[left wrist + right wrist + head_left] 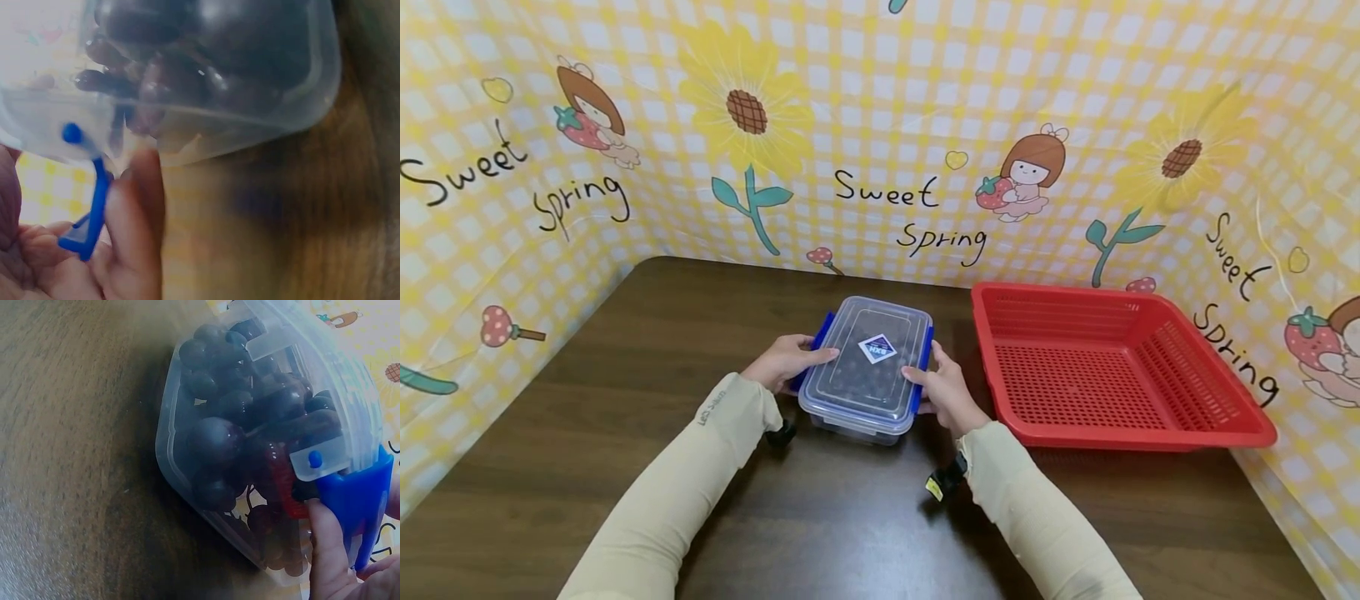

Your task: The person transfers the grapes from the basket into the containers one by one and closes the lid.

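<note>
A clear plastic food container (861, 367) with a see-through lid and blue side latches is held between both hands. Dark grapes (215, 440) show through its walls. My left hand (790, 361) grips the left side, its thumb on top of the lid. On the opposite side my right hand (950, 387) holds the container, thumb over the lid edge and fingers lower down. In the left wrist view, a blue latch (97, 200) sticks out from the wall beside the fingers. The right wrist view has the other blue latch (356, 500) between thumb and fingers.
A red plastic basket (1000, 367) with a perforated bottom stands to the right of the container. Both sit on a dark wood-grain table (820, 517). A yellow checked cloth (880, 125) with printed flowers hangs behind and along the sides.
</note>
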Demonstrator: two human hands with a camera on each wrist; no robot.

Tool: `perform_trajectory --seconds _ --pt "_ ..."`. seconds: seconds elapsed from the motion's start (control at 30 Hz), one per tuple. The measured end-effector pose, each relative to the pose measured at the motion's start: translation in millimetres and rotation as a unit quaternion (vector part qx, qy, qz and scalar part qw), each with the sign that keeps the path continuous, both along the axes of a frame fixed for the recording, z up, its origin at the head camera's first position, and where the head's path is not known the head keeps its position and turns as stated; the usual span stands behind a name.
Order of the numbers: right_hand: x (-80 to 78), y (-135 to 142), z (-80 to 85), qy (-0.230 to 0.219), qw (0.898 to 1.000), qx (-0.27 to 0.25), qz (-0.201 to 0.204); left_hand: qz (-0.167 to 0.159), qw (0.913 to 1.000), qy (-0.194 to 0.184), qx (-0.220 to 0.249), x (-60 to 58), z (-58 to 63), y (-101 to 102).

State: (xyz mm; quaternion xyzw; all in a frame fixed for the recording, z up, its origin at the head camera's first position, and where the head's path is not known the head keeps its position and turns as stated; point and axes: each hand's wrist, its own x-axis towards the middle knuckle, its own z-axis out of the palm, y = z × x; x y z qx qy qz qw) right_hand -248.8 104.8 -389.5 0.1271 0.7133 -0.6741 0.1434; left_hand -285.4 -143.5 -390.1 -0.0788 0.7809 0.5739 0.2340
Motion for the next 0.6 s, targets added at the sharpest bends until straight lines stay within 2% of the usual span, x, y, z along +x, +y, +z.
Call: perform_trajectory --seconds 0.23,0.6 --pt "-0.1 0.4 -0.8 0.007 1.000 -0.006 -0.001 0.002 0.9997 0.017 0.016 0.0 6.7 2.5" --pt "-0.4 -0.8 -3.5 0.014 1.000 -0.001 -0.005 -0.010 0.9997 0.015 0.018 1.4 6.8 4.2"
